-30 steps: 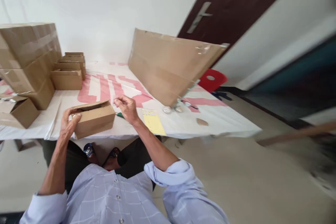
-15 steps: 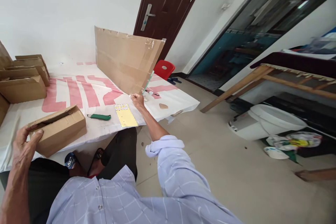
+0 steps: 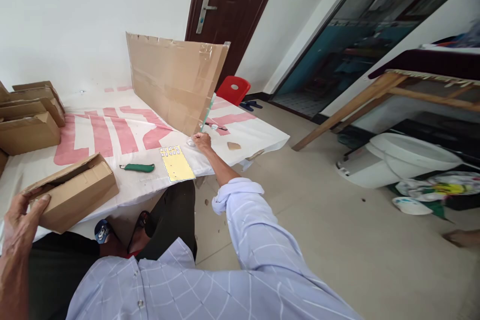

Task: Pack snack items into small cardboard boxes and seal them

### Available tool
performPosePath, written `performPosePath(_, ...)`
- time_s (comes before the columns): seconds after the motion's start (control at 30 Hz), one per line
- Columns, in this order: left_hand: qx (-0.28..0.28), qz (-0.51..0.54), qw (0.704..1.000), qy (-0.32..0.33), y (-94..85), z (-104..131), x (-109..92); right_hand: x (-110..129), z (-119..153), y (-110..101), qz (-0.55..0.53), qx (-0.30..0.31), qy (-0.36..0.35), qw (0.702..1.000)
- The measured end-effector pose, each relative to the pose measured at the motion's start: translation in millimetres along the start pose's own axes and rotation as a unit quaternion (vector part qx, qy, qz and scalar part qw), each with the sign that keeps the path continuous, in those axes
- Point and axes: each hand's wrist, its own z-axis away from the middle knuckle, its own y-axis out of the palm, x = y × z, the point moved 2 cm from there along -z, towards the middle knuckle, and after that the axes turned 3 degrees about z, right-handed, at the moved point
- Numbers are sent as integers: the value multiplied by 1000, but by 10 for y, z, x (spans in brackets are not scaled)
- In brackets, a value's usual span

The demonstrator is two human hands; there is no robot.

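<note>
My left hand [image 3: 26,220] grips one end of a narrow open-topped cardboard box [image 3: 80,192], its thumb outside and its fingers partly hidden past the rim. The box is tilted at the table's front edge. My right hand [image 3: 203,142] reaches across the table, fingers closed. A small clear, shiny thing [image 3: 191,143] shows at its fingertips; I cannot tell what it is. Just behind that hand stands a large cardboard panel [image 3: 172,80] with tape along its edge. A green utility knife [image 3: 137,167] and a yellow sheet with small labels [image 3: 177,164] lie between my hands.
Several cardboard boxes [image 3: 32,132] stand at the table's left. A cardboard scrap [image 3: 234,145] and a small dark-tipped tool [image 3: 216,126] lie on the right. Beyond are a red chair [image 3: 233,91], a white bucket [image 3: 393,160] and a wooden-legged table [image 3: 337,105].
My right hand has shifted slightly right, away from the panel's bottom edge, and the clear thing now shows at its fingertips. The left hand still holds the box. The view has turned a little.
</note>
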Motion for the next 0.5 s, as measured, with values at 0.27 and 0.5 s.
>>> performPosePath(0.27, 12, 22, 998, -60, -11, 39, -100, -7, -75, 103, 44, 7, -8, 999)
performPosePath(0.5, 15, 30, 998, -48, -24, 80, -162, -27, -116, 190, 77, -1, -8, 997)
